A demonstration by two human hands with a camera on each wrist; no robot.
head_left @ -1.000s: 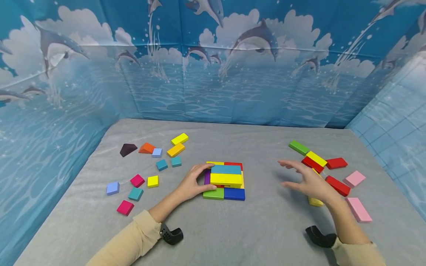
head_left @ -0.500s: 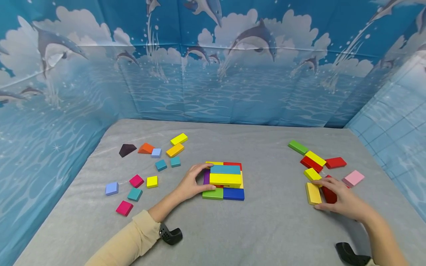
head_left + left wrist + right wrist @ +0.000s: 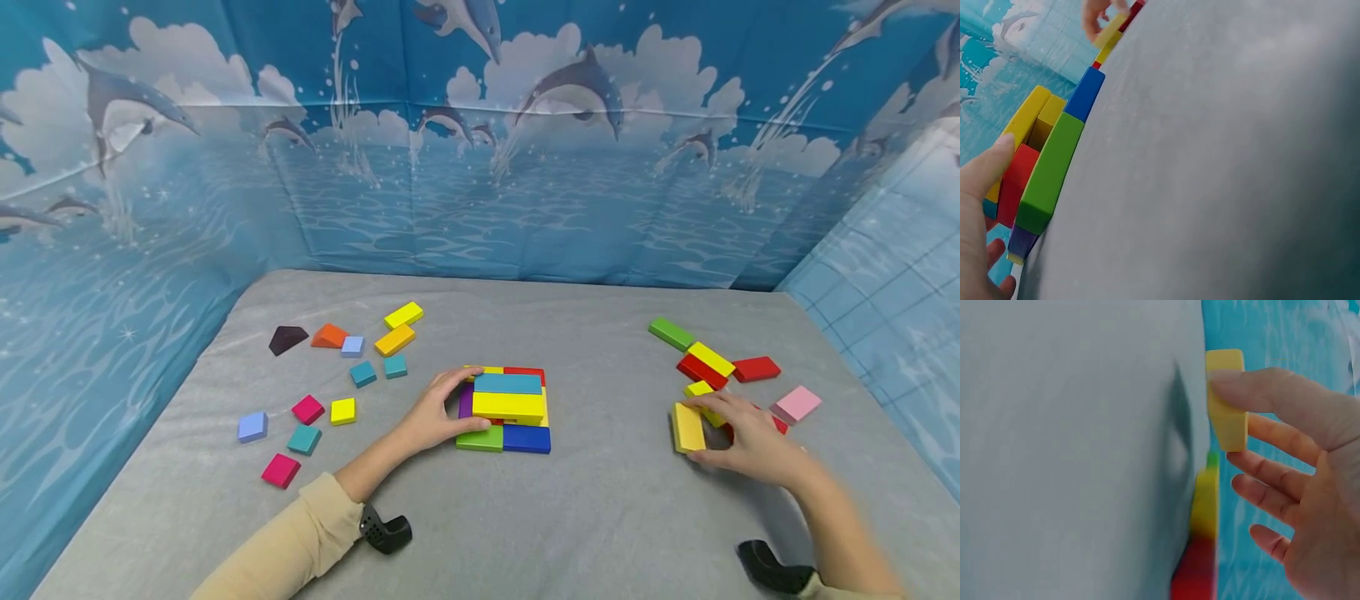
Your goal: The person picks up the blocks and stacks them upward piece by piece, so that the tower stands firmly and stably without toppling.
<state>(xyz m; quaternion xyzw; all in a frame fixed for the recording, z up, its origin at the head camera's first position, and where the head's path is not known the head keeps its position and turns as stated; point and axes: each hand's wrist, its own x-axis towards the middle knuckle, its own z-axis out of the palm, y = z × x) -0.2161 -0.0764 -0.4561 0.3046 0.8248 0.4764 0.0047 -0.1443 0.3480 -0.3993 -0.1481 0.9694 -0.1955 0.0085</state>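
In the head view, a low structure of coloured blocks stands at the centre, a teal block (image 3: 507, 382) and a yellow block (image 3: 508, 406) on top. A green block (image 3: 480, 440) and a blue block (image 3: 527, 439) form its front edge. My left hand (image 3: 435, 415) holds the left end of the top layer, thumb in front, fingers behind. From the left wrist, the thumb touches the upper yellow block (image 3: 1027, 115), above a red block (image 3: 1017, 178). My right hand (image 3: 757, 442) pinches a pale yellow block (image 3: 687, 428), raised off the table (image 3: 1072, 456) in the right wrist view.
Beyond the right hand lie a green block (image 3: 671, 333), red blocks (image 3: 756, 368) and a pink block (image 3: 797, 404). On the left are scattered several small pieces, among them a dark wedge (image 3: 288, 339), an orange piece (image 3: 330, 336) and a magenta block (image 3: 281, 470).
My right hand reached right and down to the pale yellow block, gripped it, and has shifted it slightly left and up. The left hand has stayed at the structure.
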